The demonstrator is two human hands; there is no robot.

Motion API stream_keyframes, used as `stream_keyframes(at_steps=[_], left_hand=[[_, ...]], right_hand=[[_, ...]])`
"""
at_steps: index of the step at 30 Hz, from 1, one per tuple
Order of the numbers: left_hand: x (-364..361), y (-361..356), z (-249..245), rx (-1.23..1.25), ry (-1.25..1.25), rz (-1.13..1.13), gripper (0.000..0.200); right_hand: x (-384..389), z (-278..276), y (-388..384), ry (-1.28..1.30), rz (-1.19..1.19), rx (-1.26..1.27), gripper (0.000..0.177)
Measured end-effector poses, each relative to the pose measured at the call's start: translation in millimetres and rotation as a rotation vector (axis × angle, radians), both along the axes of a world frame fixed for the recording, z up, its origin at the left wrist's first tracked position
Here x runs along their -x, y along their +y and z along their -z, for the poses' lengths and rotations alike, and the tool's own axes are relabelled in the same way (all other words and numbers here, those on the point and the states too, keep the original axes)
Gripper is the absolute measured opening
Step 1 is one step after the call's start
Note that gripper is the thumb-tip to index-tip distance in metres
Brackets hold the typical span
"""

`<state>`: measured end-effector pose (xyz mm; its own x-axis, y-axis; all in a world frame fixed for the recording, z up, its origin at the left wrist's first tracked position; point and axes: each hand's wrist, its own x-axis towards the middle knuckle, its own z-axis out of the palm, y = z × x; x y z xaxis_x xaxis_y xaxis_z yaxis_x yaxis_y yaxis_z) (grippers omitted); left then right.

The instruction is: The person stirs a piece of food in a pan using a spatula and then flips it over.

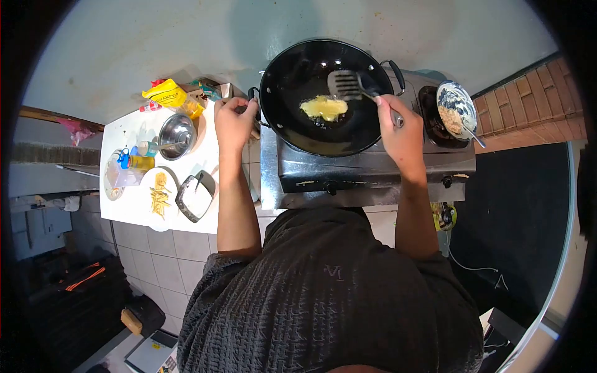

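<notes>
A black wok [286,127] sits on the steel gas stove [373,177] in front of me. In its middle lies a pale yellow piece of food [324,109], with a glossy sheen of oil around it. My right hand [401,133] is closed on the handle of a slotted spatula [346,85], which reaches in over the wok's right rim. The slotted head is beside the food's upper right edge. At the left rim, my left hand [235,118] has its fingers curled around the wok's side handle [252,93].
To the right stands a bowl [471,105] of whitish and brown mixture with a spoon. On the white table [130,211] at left are a steel bowl [177,133], a plate [147,183] of yellowish strips, a dark square bowl [194,198], a yellow bag [171,95] and a blue-capped bottle [140,162].
</notes>
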<state>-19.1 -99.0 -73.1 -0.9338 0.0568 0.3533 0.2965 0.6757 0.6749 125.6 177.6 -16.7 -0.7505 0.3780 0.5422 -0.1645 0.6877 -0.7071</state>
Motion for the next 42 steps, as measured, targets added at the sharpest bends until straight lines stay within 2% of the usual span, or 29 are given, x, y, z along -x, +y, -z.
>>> stream_keyframes(at_steps=[5,7,8,15,20,25,30,36,38,42], left_hand=[[-0.5,1.5,4.3,-0.026,0.061,-0.032,0.033],[-2.4,2.2,1.0,-0.023,0.06,-0.036,0.033],[-3.7,1.6,0.0,-0.019,0.057,-0.036,0.033],[-0.4,0.9,5.7,-0.017,0.087,-0.038,0.033],[-1.8,1.0,-2.8,-0.021,-0.049,-0.039,0.03],[2.6,-2.2,8.2,0.034,0.056,-0.035,0.035],[2.0,-2.0,7.6,0.017,0.057,-0.046,0.035],[-2.3,-0.8,3.8,0.016,0.127,-0.009,0.036],[-6.2,0.6,-1.4,-0.023,0.003,-0.032,0.036],[-7.8,1.1,-3.8,-0.05,-0.029,-0.029,0.036]], right_hand=[[0.9,2.5,3.6,0.053,0.025,-0.055,0.012],[-3.2,4.1,2.6,-0.118,0.078,0.067,0.012],[-5.2,2.2,0.6,-0.12,0.072,0.068,0.012],[-8.3,5.5,-6.6,-0.067,-0.045,0.004,0.012],[-7.9,1.4,-9.1,-0.121,-0.026,0.046,0.012],[1.1,2.8,-22.4,0.041,-0.09,0.023,0.012],[8.8,14.0,-29.9,-0.024,-0.183,0.032,0.012],[10.5,12.8,-25.3,-0.056,-0.155,-0.019,0.012],[10.6,13.6,-21.1,-0.019,-0.08,-0.007,0.012],[1.8,-2.4,-15.4,-0.031,-0.018,0.024,0.011]])
